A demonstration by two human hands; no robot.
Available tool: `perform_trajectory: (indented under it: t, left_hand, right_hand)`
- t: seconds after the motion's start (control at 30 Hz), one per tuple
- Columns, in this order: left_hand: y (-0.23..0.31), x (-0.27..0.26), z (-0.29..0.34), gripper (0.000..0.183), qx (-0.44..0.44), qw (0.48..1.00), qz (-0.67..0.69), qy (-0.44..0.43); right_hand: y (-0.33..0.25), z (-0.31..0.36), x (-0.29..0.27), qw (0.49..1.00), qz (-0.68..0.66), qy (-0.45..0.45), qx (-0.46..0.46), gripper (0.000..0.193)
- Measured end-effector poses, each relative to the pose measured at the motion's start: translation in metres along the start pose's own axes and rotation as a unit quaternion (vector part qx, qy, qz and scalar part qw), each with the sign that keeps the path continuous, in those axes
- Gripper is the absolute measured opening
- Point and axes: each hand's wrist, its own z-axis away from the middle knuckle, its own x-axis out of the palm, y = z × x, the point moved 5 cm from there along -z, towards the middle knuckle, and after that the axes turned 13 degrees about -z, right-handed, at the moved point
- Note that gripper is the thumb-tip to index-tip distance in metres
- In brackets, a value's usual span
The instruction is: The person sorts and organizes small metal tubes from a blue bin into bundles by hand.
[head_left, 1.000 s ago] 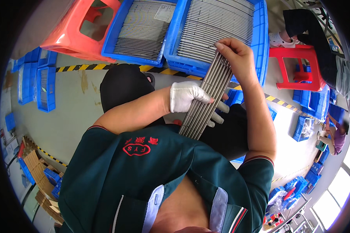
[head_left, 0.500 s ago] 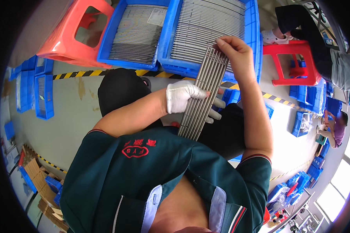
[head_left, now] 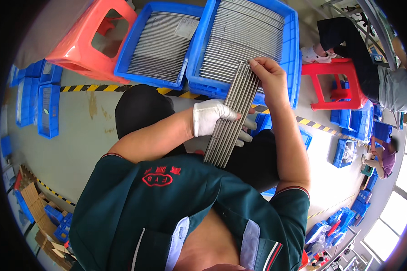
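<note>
Two blue crates (head_left: 294, 54) of grey metal strips sat on the floor ahead, a red stool (head_left: 83, 43) to their left. Bundle of metal rods (head_left: 233, 117) was held over the lap, tilted. Gloved left hand (head_left: 215, 118) wrapped around its middle; bare right hand (head_left: 267, 74) pinched the top ends.

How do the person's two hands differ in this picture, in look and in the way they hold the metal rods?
The left hand wears a white glove; the right hand is bare. The left hand wraps around the middle of the bundle of metal rods, while the right hand pinches its upper end with the fingertips. The left hand sits lower, the right higher, over the blue tray. Both touch the same bundle.
</note>
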Motion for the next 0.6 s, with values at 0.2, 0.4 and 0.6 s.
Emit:
perform_trajectory:
  t: [0.2,0.4,0.6]
  left_hand:
    - [0.0002,-0.0003,0.0015,0.051,0.009,1.000,-0.008,-0.015]
    - [0.0003,0.0005,0.0007,0.050,0.005,1.000,-0.012,-0.004]
    - [-0.0013,-0.0017,0.0004,0.040,-0.002,1.000,-0.011,0.010]
  right_hand:
    - [-0.0022,0.0030,0.0064,1.000,-0.017,0.005,-0.006,0.015]
    - [-0.0010,0.0024,0.0042,0.999,0.015,0.007,-0.030,0.017]
    - [-0.0013,0.0027,0.0032,0.997,0.053,0.010,-0.051,0.016]
